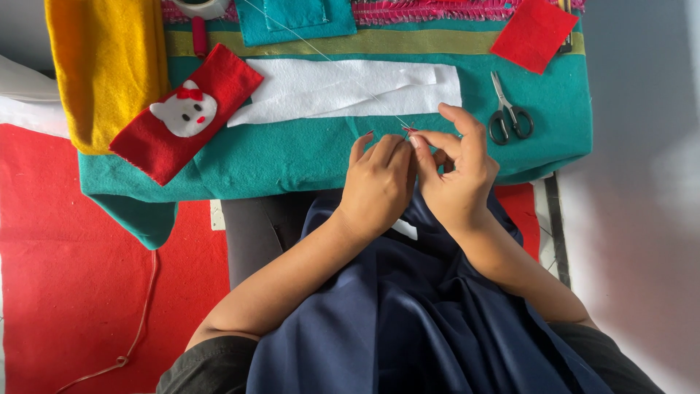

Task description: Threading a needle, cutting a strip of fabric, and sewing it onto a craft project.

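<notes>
My left hand point(378, 182) and my right hand point(458, 171) meet above my lap, fingertips pinched together. Between them a thin needle point(405, 131) shows, with a white thread point(321, 51) running taut from it up to the far left. Which hand grips the needle I cannot tell for sure; both pinch at it. Dark blue cloth point(408, 306) lies over my lap under both hands. A small white piece point(403, 229) peeks out below my left wrist.
Teal felt point(292, 157) covers the work surface, with a white felt strip point(343, 87) on it. Scissors point(508, 117) lie right of my hands. A red felt piece with a white cat face point(186, 111), yellow felt point(106, 62), a red square point(534, 33) and red felt point(73, 284) surround.
</notes>
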